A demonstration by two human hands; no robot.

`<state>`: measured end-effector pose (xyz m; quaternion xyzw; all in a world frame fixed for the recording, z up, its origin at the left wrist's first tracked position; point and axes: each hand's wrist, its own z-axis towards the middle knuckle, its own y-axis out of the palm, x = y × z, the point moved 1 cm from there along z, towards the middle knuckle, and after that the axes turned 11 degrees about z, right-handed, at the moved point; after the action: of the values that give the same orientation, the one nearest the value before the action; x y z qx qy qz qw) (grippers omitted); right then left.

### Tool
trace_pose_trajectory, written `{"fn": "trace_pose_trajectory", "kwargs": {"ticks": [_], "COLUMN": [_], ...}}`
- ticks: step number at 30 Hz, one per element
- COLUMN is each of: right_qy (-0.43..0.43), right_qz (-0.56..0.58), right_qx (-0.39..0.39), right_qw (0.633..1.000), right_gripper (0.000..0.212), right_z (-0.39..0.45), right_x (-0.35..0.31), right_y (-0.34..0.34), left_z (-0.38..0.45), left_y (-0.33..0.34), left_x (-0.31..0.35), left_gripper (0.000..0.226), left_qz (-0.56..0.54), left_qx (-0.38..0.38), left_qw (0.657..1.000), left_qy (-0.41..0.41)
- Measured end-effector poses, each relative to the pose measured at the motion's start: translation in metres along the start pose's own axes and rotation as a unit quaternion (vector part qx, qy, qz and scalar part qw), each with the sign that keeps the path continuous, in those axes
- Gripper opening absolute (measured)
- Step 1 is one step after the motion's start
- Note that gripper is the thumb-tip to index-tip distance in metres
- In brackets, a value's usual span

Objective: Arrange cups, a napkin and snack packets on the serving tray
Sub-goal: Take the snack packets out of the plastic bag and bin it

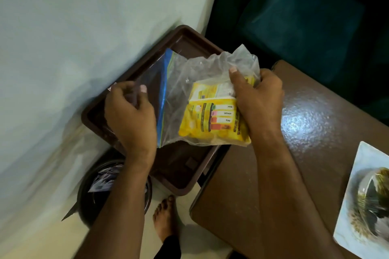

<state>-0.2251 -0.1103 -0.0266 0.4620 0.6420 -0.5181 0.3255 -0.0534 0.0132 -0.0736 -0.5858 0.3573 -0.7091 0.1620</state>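
A clear zip bag (181,82) with a blue seal strip hangs above the brown serving tray (183,183). Inside the bag are yellow snack packets (212,120). My left hand (130,115) pinches the bag's open end near the blue strip. My right hand (257,99) grips the closed end, squeezing the packets through the plastic. The tray lies partly on the table's left edge and overhangs the floor. I see no cups and no napkin.
The brown table (305,124) runs to the right, with a white decorated plate (366,200) at its near right corner. A dark waste bin (92,200) stands on the floor below the tray. A wall rises on the left and a green sofa (305,17) behind. My foot (165,216) is on the floor.
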Motion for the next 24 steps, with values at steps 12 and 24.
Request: {"fn": "trace_pose_trajectory", "kwargs": {"ticks": [12, 24], "right_qy": [0.059, 0.065], "right_qz": [0.064, 0.277], "right_qx": [-0.014, -0.081], "right_qw": [0.996, 0.955], "right_gripper": [0.056, 0.038], "right_z": [-0.004, -0.015], "right_x": [0.002, 0.001], "right_y": [-0.008, -0.012], "left_z": [-0.061, -0.072], "left_y": [-0.007, -0.025], "left_x": [0.056, 0.065], "left_gripper": [0.112, 0.020], "left_qz": [0.022, -0.042], "left_qx": [-0.380, -0.062], "left_qw": [0.865, 0.966], "left_qy": [0.327, 0.245]}}
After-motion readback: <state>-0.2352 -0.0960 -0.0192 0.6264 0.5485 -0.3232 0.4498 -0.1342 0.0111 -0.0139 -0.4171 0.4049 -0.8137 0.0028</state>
